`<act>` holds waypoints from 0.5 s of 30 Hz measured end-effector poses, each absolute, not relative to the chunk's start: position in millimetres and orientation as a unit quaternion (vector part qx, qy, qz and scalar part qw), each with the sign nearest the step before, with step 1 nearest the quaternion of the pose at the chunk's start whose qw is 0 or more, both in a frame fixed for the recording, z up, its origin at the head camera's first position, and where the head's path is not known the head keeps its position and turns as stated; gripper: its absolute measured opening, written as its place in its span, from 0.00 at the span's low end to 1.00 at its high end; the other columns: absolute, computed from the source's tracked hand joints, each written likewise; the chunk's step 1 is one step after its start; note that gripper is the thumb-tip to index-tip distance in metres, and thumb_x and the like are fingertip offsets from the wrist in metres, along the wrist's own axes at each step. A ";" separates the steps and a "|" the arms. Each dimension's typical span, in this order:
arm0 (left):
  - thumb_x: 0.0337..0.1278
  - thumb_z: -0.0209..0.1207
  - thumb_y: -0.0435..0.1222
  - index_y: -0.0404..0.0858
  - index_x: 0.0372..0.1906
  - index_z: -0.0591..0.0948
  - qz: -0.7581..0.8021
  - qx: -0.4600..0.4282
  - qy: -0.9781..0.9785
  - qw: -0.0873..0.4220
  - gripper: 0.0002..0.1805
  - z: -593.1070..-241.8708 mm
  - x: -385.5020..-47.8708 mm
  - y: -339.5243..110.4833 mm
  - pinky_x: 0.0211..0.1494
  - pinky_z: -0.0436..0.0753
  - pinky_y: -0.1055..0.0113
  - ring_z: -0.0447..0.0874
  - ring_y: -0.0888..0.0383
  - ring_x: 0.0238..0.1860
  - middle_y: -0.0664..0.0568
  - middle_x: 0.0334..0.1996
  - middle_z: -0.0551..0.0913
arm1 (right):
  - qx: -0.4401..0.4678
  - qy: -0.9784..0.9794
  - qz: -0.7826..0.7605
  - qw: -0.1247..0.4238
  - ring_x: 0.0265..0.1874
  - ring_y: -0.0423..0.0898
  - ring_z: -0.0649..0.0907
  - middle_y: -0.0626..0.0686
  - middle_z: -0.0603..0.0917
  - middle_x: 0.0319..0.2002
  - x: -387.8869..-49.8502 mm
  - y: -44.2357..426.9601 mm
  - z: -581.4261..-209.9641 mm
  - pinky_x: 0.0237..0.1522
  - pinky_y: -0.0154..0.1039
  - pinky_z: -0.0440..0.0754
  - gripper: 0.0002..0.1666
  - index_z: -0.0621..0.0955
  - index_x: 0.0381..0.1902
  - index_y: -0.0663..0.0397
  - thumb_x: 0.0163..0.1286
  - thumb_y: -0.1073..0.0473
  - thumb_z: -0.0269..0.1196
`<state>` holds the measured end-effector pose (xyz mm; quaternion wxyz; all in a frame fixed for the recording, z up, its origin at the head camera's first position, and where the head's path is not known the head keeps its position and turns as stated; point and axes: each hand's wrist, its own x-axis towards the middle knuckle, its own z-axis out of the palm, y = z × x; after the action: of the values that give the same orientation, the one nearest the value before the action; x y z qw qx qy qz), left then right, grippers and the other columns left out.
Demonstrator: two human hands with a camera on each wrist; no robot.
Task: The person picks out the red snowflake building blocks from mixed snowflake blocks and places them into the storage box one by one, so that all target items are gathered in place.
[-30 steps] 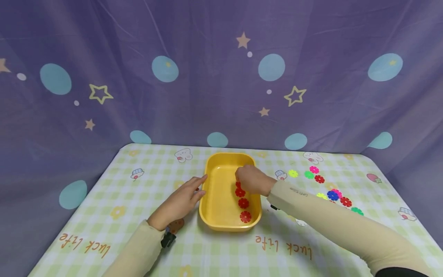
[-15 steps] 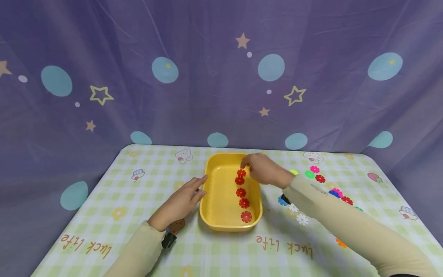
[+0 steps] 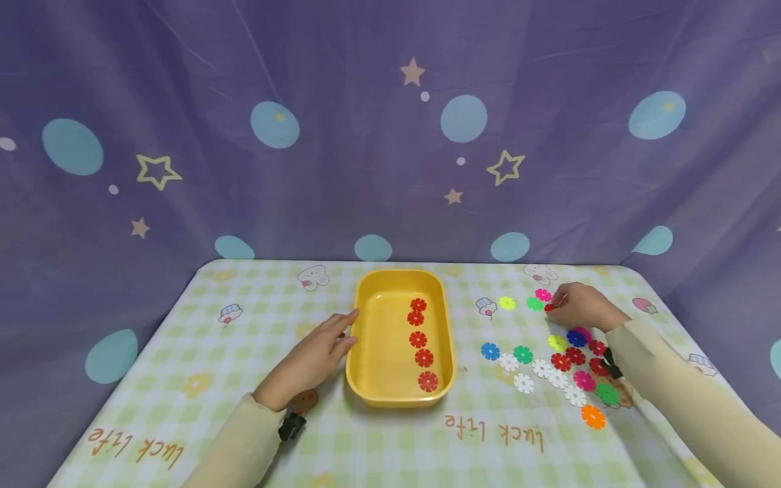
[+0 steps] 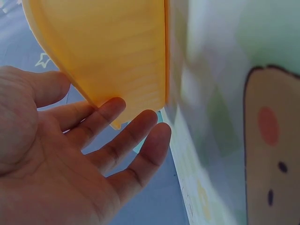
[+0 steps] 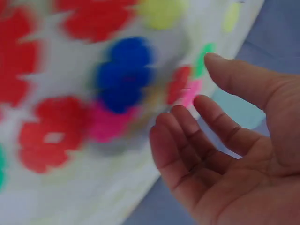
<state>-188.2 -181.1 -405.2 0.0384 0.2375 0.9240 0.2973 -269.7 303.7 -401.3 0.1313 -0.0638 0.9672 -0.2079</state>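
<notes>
The yellow tray (image 3: 381, 393) stands mid-table with several red flower-shaped discs (image 3: 417, 339) in a column along its right side. My left hand (image 3: 308, 359) rests its fingertips on the tray's left rim, fingers relaxed; the left wrist view shows the fingers (image 4: 112, 110) against the tray wall (image 4: 112, 51). Over at the right, my right hand (image 3: 579, 306) is at a red disc (image 3: 550, 308), whose edge shows by the fingertips. In the right wrist view the hand (image 5: 225, 136) has thumb and fingers apart, nothing between them, with that red disc (image 5: 179, 84) just beyond.
Right of the tray lie scattered flower discs: white (image 3: 523, 383), blue (image 3: 490, 351), orange (image 3: 593, 417), green (image 3: 607, 394), dark blue (image 3: 576, 337), yellow (image 3: 506, 303), pink (image 3: 543, 295) and several red ones. A purple curtain (image 3: 342, 203) hangs behind the table.
My right hand has left the tray and moved right to the scattered discs. Another red disc shows at the far end of the tray's column. My left hand stays at the rim.
</notes>
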 end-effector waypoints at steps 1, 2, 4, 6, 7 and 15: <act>0.72 0.48 0.38 0.36 0.72 0.58 0.298 0.237 0.924 0.038 0.29 -404.6 -188.1 -181.2 0.54 0.73 0.56 0.74 0.55 0.53 0.47 0.60 0.71 | -0.060 0.966 -0.213 0.131 0.30 0.49 0.78 0.57 0.80 0.34 -269.9 307.3 -405.6 0.33 0.46 0.79 0.19 0.78 0.39 0.65 0.59 0.55 0.68; 0.72 0.48 0.38 0.36 0.72 0.58 0.299 0.237 0.924 0.037 0.29 -404.2 -188.2 -181.1 0.54 0.73 0.56 0.74 0.55 0.53 0.47 0.60 0.71 | -0.059 0.965 -0.221 0.130 0.31 0.50 0.78 0.58 0.80 0.36 -270.5 309.6 -408.7 0.35 0.47 0.79 0.20 0.78 0.40 0.65 0.59 0.54 0.69; 0.72 0.47 0.38 0.36 0.72 0.58 0.302 0.238 0.922 0.035 0.28 -403.6 -188.6 -181.0 0.54 0.74 0.56 0.74 0.55 0.53 0.47 0.60 0.71 | -0.063 0.962 -0.234 0.123 0.32 0.50 0.78 0.59 0.80 0.37 -272.3 313.2 -412.6 0.36 0.47 0.79 0.21 0.78 0.41 0.65 0.59 0.54 0.69; 0.72 0.47 0.38 0.35 0.72 0.58 0.305 0.240 0.921 0.035 0.28 -403.9 -189.2 -180.5 0.53 0.74 0.56 0.74 0.55 0.53 0.47 0.60 0.71 | -0.065 0.959 -0.245 0.123 0.29 0.49 0.77 0.57 0.80 0.33 -275.4 316.6 -414.5 0.34 0.46 0.78 0.19 0.78 0.40 0.66 0.60 0.55 0.68; 0.73 0.47 0.38 0.36 0.72 0.57 0.304 0.241 0.921 0.035 0.28 -404.3 -189.5 -180.3 0.53 0.74 0.56 0.74 0.55 0.52 0.47 0.60 0.71 | -0.064 0.957 -0.253 0.128 0.27 0.48 0.77 0.56 0.79 0.30 -277.0 318.3 -414.9 0.32 0.45 0.78 0.19 0.77 0.39 0.66 0.60 0.56 0.68; 0.72 0.47 0.38 0.36 0.72 0.58 0.299 0.237 0.924 0.037 0.28 -407.5 -189.6 -180.5 0.54 0.74 0.56 0.74 0.55 0.52 0.47 0.60 0.71 | -0.059 0.938 -0.290 0.180 0.17 0.42 0.71 0.48 0.73 0.17 -286.5 322.4 -419.1 0.23 0.38 0.72 0.18 0.76 0.32 0.65 0.57 0.57 0.70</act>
<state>-189.6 -180.5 -407.5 0.0373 0.2372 0.9235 0.2991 -286.5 322.4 -419.1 0.1800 -0.0590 0.9381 -0.2899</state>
